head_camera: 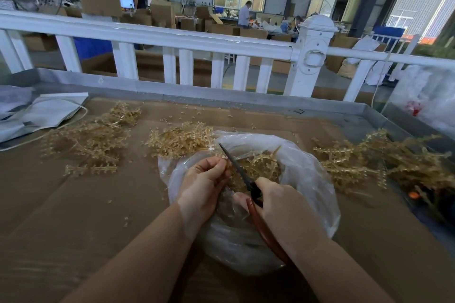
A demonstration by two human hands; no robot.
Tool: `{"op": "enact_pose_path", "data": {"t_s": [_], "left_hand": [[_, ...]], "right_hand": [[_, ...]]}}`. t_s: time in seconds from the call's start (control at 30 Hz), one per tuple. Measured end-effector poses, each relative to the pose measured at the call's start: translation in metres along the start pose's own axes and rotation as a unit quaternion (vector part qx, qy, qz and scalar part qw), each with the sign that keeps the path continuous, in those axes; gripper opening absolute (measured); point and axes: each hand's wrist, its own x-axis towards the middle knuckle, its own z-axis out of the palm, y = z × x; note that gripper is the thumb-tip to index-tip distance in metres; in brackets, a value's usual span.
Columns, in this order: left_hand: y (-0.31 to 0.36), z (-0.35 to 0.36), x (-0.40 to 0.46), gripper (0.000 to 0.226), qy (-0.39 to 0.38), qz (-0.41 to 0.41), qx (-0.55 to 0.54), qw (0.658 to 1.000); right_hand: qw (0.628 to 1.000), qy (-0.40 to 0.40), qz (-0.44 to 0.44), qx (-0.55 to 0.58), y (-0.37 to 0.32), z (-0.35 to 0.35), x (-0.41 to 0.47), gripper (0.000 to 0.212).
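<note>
Scissors [242, 178] sit at the centre of my feed, over the open mouth of a clear plastic bag [307, 179] in the middle of the table. Their dark blades point up and to the left and read as one thin line, so I cannot tell whether they are parted. The right hand [283, 206] grips the reddish-brown handles, with its fingers curled round them and its thumb lying along the top near the pivot. The left hand [204, 184] is just beside the blades, its fingertips bunched together and pinching a small amber plastic sprig [225, 158] right against the cutting edge. Whether blade and sprig actually touch I cannot make out.

Inside the bag, under the blades, lies a heap of amber pieces [256, 167]. The bag rests on a brown cardboard sheet [86, 204] that covers the tabletop. Three loose piles of the same branched amber plastic lie around it: the left pile [91, 138] well apart from the bag, the middle pile [179, 139] touching the bag's far rim, and the right pile [369, 157] near the table's right edge. Small offcuts are scattered over the cardboard. A grey metal rim [221, 97] edges the table, and a white fence [172, 37] stands behind it. Folded white material [44, 110] lies at the far left.
</note>
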Motion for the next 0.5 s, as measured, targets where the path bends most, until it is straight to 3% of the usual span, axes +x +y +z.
{"op": "enact_pose_path", "data": {"t_s": [0.5], "left_hand": [[-0.0014, 0.0011, 0.0001, 0.017, 0.018, -0.005, 0.000, 1.000]], "right_hand": [[0.999, -0.024, 0.005, 0.044, 0.0018, 0.0017, 0.0093, 0.035]]}}
